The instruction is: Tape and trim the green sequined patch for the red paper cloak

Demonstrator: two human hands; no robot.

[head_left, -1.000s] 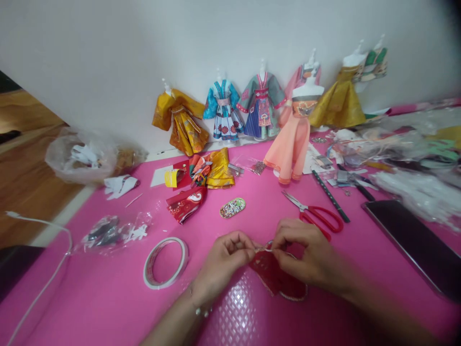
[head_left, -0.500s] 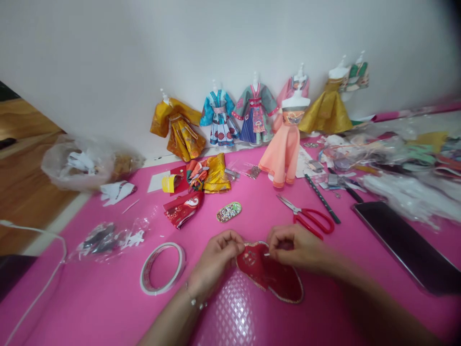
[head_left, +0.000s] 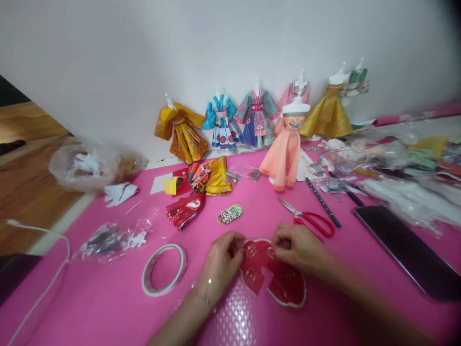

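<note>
Both hands are working on a red paper garment piece [head_left: 273, 276] lying flat on the pink mat [head_left: 108, 302]. The left hand [head_left: 221, 262] is pinching the piece's upper left edge between thumb and fingertips. The right hand [head_left: 297, 247] is closing its fingers over the upper right edge, seemingly pinching the top of the piece, though the fingertips are partly hidden. The piece is sitting directly between and just below the two hands, its trimmed lower lobes pointing toward the person.

Judgement: the step in hand appears to be shaping or folding the top of the piece. The following move is calling for a steady pinch on both edges and even alignment, lest the paper crease askew.

A tape roll [head_left: 163, 269] is lying near the left hand, on its outer side. Red scissors [head_left: 311, 221] are lying just beyond the right hand.
</note>
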